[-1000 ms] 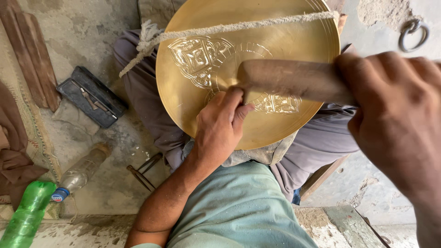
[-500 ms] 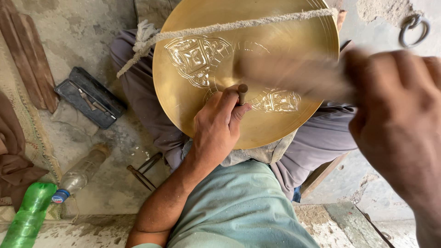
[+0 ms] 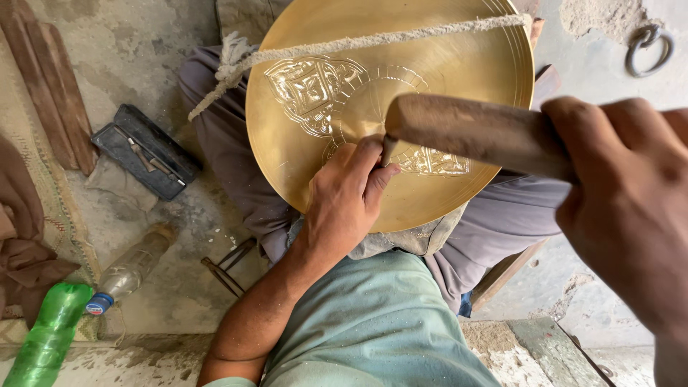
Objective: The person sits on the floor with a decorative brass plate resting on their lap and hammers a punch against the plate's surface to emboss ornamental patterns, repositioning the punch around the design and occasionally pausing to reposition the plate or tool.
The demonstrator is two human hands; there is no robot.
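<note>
Left hand (image 3: 344,204) pinches chisel (image 3: 388,149) on stiff, thin, dent-prone brass plate (image 3: 444,72); right hand (image 3: 631,215) clenches wooden mallet (image 3: 473,129).

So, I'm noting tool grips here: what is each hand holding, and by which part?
The right hand grips the wooden mallet by its near end. The left hand pinches a thin chisel, mostly hidden.

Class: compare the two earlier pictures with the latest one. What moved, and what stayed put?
The wooden mallet in the right hand swung, blurred half a second ago, and now sits sharp again over the brass plate. The left hand stayed on the plate, pinching a thin tool; rope and bottles unchanged.
</note>
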